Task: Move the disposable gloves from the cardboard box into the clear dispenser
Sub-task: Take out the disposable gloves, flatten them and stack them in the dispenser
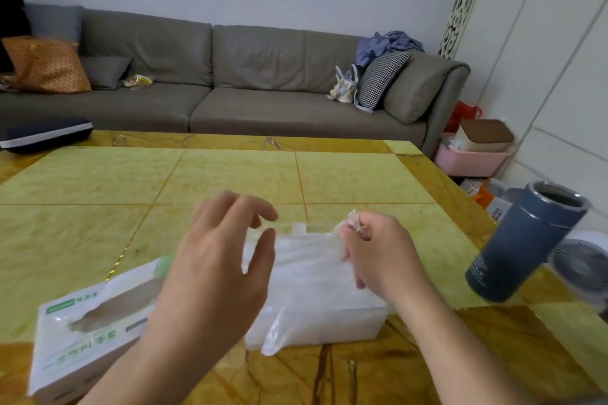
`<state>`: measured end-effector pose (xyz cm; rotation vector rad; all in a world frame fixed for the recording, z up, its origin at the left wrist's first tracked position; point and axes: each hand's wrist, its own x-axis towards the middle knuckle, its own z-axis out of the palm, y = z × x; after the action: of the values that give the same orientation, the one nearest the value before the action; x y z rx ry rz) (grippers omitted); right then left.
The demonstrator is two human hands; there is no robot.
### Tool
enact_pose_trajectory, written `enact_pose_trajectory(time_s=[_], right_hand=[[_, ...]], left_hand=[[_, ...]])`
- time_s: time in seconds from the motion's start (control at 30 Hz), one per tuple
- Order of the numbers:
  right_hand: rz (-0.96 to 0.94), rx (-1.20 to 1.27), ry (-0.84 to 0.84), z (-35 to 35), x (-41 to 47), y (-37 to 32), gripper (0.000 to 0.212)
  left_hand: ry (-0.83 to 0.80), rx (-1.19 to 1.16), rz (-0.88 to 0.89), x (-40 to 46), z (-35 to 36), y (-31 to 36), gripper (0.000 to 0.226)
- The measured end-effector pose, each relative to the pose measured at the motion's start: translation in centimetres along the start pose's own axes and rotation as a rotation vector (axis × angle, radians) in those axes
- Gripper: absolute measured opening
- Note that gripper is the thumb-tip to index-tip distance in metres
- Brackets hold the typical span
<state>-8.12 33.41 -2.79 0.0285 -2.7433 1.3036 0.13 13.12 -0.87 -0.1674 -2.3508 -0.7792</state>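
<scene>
Basically, table (pixel 230 181) is carrying one box (pixel 95 322) at the left and one dispenser (pixel 316 316) just beside it, long axis running away from the person, gloves (pixel 309 270) piling in it and spilling over its near edge. Right hand (pixel 378 256) is pinching the stack's far corner; left hand (pixel 217 266), spread and holding nothing, is hovering over the left edge, equally near.

Translucent white gloves (pixel 316 276), white-and-brown cardboard box (pixel 95 332), navy tumbler (pixel 523 243), yellow-green marble table (pixel 230 181)
</scene>
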Motion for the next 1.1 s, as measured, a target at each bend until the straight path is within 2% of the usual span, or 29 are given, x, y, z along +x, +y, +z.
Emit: enact_pose_trajectory(time_s=[0.03,0.13,0.23,0.37,0.57,0.7,0.77,0.8,0.87,0.93,0.97,1.03,1.1], right_hand=[[-0.005,-0.031,-0.023,0.3,0.0,0.0,0.031],[-0.024,-0.136,-0.032,1.0,0.1,0.7,0.029],[-0.035,-0.273,-0.003,1.2,0.5,1.5,0.029],[-0.053,-0.465,0.007,1.0,0.7,1.5,0.033],[-0.034,-0.657,0.059,-0.2,1.0,1.1,0.024],[0.018,-0.685,0.062,-0.6,1.0,0.9,0.03],[0.02,-0.689,0.066,-0.8,0.6,0.2,0.025],[-0.016,-0.693,0.087,-0.9,0.3,-0.3,0.019],[-0.16,-0.625,0.113,-0.7,-0.4,-1.4,0.023],[-0.288,-0.467,-0.001,0.0,-1.1,-2.5,0.021],[-0.279,-0.418,-0.113,0.5,-1.5,-2.9,0.02],[-0.219,-0.442,-0.267,1.4,-1.9,-3.2,0.018],[-0.173,-0.552,-0.323,1.3,-1.6,-3.0,0.011]], left_hand=[[-0.175,0.032,0.019,0.4,1.1,0.2,0.011],[-0.581,0.201,-0.08,1.0,5.2,-0.5,0.023],[-0.812,0.265,-0.178,1.3,7.1,-1.3,0.03],[-0.895,0.228,-0.245,2.3,7.3,-1.7,0.046],[-1.024,0.348,-0.173,3.9,6.8,-1.5,0.07],[-1.066,0.33,-0.164,4.4,7.2,-1.6,0.067],[-1.061,0.344,-0.143,4.0,7.8,-1.6,0.061],[-1.054,0.352,-0.134,3.9,8.1,-1.6,0.059],[-1.054,0.358,-0.134,3.6,8.5,-1.7,0.055],[-1.047,0.366,-0.109,3.5,8.6,-1.6,0.048],[-1.043,0.382,-0.074,3.5,8.6,-1.4,0.041],[-1.046,0.412,-0.021,3.5,8.5,-1.2,0.031],[-1.034,0.392,-0.03,3.4,8.4,-1.2,0.038]])
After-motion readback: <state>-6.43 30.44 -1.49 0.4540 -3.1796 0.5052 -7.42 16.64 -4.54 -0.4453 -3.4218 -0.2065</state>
